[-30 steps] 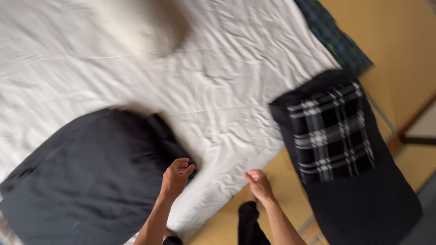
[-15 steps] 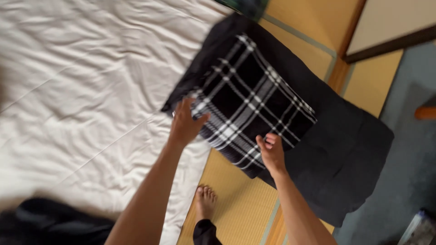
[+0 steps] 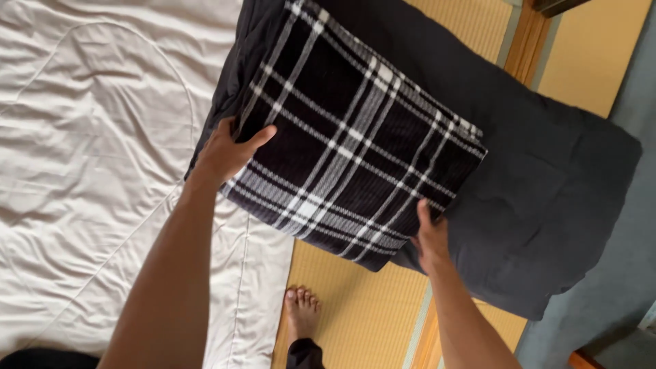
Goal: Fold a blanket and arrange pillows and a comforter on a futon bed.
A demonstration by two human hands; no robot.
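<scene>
At the bottom of the view a bare foot (image 3: 301, 307) stands on the straw-mat floor (image 3: 355, 301), just beside the edge of a white quilted bedding (image 3: 89, 157) that covers the left part of the picture. Above the foot, both forearms reach upward to a folded blanket (image 3: 342, 130) with a black and white plaid pattern. The left hand (image 3: 225, 152) grips the left edge of the folded blanket, with the thumb lying on the top face and the other fingers closed under the edge, so they are hidden. The right hand (image 3: 430, 239) holds the lower right corner of the same blanket; the thumb presses on the side and the fingers go below, out of sight. The blanket is tilted, its near corner hanging over the straw-mat floor between the two hands. Under and behind the blanket lies a large dark cushion (image 3: 547, 184), plain black, which stretches to the right and partly rests on the white bedding at its left side. I cannot tell if the blanket touches the cushion or is raised from it. Farther away, a wooden strip (image 3: 526, 41) crosses the floor, and a grey floor surface (image 3: 639, 225) is at the right edge.
</scene>
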